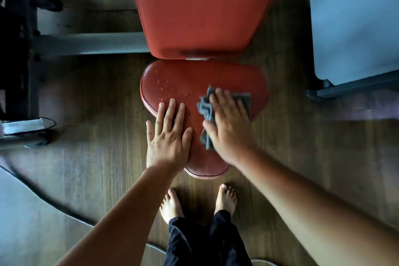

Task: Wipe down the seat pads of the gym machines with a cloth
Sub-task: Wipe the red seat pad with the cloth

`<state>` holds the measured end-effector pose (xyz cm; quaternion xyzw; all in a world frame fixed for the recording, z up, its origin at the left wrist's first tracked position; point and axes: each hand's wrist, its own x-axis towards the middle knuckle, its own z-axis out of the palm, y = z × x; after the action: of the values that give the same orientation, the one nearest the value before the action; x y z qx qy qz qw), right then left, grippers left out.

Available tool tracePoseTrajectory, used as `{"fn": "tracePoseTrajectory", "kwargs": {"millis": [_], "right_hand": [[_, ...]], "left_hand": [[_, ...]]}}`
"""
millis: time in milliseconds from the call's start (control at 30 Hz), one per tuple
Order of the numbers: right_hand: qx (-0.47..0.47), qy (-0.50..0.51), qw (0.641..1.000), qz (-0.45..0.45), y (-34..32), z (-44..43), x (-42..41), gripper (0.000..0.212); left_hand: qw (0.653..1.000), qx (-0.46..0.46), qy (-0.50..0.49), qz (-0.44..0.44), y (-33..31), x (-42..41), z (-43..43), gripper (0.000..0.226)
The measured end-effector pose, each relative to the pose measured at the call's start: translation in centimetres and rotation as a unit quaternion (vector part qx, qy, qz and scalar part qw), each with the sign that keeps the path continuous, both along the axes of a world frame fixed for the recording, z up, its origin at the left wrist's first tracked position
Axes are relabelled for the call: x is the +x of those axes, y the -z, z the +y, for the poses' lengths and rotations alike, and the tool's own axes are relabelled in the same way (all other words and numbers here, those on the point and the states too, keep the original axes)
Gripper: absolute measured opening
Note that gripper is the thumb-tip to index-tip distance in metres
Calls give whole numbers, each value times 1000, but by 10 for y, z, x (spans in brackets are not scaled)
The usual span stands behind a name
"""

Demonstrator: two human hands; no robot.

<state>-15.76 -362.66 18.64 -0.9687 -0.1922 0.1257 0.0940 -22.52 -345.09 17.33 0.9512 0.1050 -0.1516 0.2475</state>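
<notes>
Overhead, as I logged it from the head camera.

Seat pad (pixel 194 80): red vinyl, broad at the far end and narrowing towards the person. It carried pale flecks and a few dark specks on its left half, and the piping was worn pale along the left and near edges.

Back pad (pixel 200 6): red, larger, just beyond the seat pad, with a dark scuff at its lower edge.

Cloth (pixel 205 106): grey and crumpled. It lay on the right half of the seat pad, bunching out to the left from under the hand on it.

Right hand (pixel 228 127): flat on the cloth, fingers straight and slightly spread, pressing it to the pad. It was blurred, so I could not tell how the thumb lay.

Left hand (pixel 169 134): palm down on the left part of the seat pad, fingers straight and close together, holding nothing. Its little finger hung past the pad's left edge. Its thumb was near the cloth but apart from it.

Bare feet (pixel 171 205): stood on the wooden floor (pixel 97 103) at the pad's narrow end, below dark trousers (pixel 205 239).

Grey frame beam (pixel 90 44): left of the back pad.

Pale grey-blue pad (pixel 356 17): at the right, well apart from the hands.
</notes>
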Motion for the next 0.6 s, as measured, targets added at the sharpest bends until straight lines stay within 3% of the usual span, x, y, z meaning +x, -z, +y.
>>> {"fn": "tracePoseTrajectory", "kwargs": {"millis": [67,300,500,600], "right_hand": [[-14,-36,999,15,-6,3,-10,70],[-71,-22,997,19,21,29,112,71],[-7,27,1000,1,-1,19,1,69],[-21,18,1000,16,-16,10,-63,68]], "left_hand": [[1000,-1,-4,1,0,-1,1,63],[1000,-3,-17,11,0,3,-1,60],[1000,-3,-14,9,0,3,-3,60],[1000,0,-8,4,0,2,-4,60]]}}
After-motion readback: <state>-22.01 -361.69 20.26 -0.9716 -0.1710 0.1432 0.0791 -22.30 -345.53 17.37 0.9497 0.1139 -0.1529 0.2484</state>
